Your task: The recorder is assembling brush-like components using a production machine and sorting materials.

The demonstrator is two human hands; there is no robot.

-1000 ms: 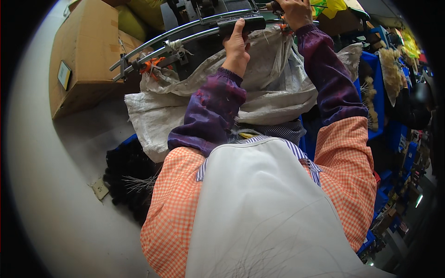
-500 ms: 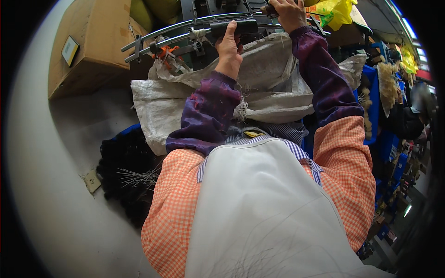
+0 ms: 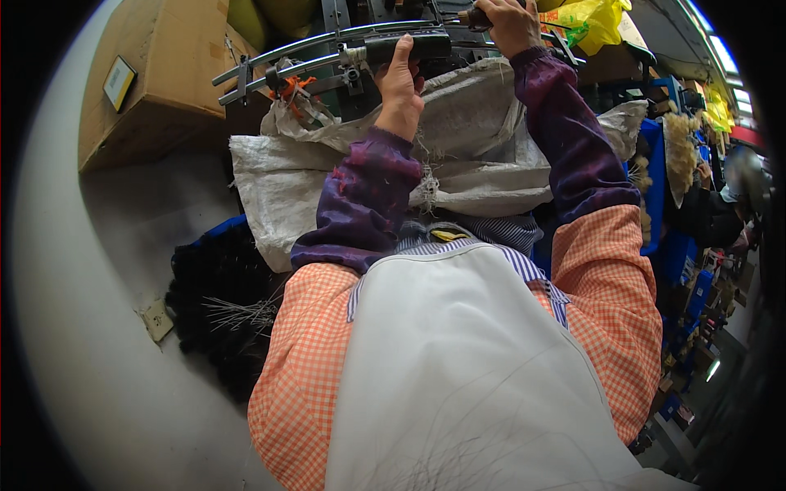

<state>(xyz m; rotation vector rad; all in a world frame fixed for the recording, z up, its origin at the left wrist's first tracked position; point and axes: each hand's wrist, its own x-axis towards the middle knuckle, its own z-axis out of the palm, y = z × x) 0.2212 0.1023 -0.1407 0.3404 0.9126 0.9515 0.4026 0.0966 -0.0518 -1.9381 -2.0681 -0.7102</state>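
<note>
My left hand (image 3: pixel 400 88) is wrapped round a black cylindrical grip (image 3: pixel 430 44), its thumb lying over the top. The grip sits along a pair of shiny metal rails (image 3: pixel 299 47), beside a metal clamp fitting (image 3: pixel 352 59). Farther right, my right hand (image 3: pixel 514 29) is closed round a dark, brownish knob-like handle (image 3: pixel 475 16) at the upper edge; its far part is cut off. Beneath both forearms a white woven sack (image 3: pixel 483 131) drapes over the front of the rail frame. Orange strips (image 3: pixel 292 90) are tied near the left rail ends.
A large cardboard box (image 3: pixel 168 74) stands at the upper left. Below it, black bristle bundles with thin wires (image 3: pixel 217 286) fill a blue container by the wall. Yellow plastic bags (image 3: pixel 589 23) lie at the upper right. Blue bins (image 3: pixel 652 180) and another person (image 3: pixel 712 209) are on the right.
My left hand and the black grip have shifted slightly left along the rails. My right hand stays closed on the handle in nearly the same place.
</note>
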